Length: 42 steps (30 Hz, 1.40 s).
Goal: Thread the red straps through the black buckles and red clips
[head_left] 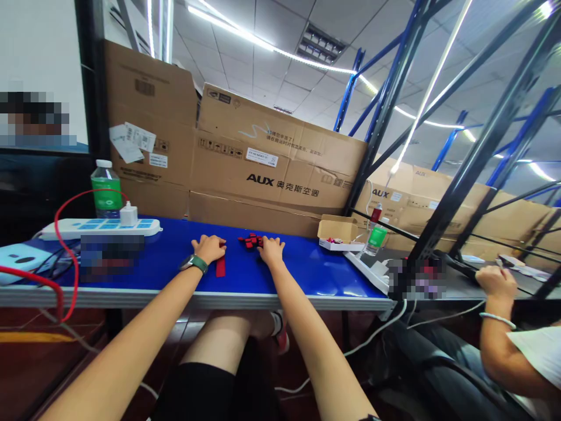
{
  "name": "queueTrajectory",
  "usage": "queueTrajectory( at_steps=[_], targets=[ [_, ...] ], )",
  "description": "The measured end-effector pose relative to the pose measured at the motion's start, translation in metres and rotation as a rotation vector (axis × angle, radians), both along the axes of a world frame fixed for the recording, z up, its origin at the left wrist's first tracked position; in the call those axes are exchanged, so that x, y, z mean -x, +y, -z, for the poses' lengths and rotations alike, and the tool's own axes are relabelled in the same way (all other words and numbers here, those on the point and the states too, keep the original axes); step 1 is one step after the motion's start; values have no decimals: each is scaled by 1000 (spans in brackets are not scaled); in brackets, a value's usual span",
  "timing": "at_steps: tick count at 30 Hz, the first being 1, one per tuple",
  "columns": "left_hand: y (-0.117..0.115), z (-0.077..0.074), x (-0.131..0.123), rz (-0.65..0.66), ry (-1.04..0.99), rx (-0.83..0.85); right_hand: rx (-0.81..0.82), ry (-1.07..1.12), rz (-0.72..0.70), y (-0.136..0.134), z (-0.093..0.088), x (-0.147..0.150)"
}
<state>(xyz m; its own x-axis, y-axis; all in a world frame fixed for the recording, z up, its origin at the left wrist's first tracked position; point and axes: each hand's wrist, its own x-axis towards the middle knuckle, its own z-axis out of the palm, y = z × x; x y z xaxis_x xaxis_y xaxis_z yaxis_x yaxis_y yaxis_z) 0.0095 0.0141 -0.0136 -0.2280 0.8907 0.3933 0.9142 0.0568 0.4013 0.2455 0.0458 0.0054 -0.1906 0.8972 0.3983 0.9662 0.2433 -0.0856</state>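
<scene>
My left hand, with a green-banded watch on the wrist, is over the blue tabletop. Its thumb and forefinger are closed at the upper end of a flat red strip, which sticks out towards me. To the right, my right hand has its fingers bent and its thumb and forefinger at the right end of a small cluster of red and black pieces. The cluster lies on the table between my hands. Its exact kind is too small to make out, and the fingers partly hide it.
A white power strip and a green-labelled bottle stand on the left, with a red cable looping there. An open small box holds small pieces. Cardboard walls the back. Another person's hand is at right.
</scene>
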Motion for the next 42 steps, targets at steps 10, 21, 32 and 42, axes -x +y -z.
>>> queueTrajectory(
  at_steps=[10, 21, 32, 42],
  targets=[
    [-3, -9, 5, 75, 125, -307, -128, 193, 53, 2, -2, 0],
    [-29, -34, -29, 559, 367, -553, -70, 1009, -657, 17, -6, 5],
    [-26, -33, -28, 520, 361, -467, 265, 892, -800, 11, -5, 11],
    [-28, -35, -28, 578, 440, -431, -38, 295, -364, -14, -10, 20]
  ],
)
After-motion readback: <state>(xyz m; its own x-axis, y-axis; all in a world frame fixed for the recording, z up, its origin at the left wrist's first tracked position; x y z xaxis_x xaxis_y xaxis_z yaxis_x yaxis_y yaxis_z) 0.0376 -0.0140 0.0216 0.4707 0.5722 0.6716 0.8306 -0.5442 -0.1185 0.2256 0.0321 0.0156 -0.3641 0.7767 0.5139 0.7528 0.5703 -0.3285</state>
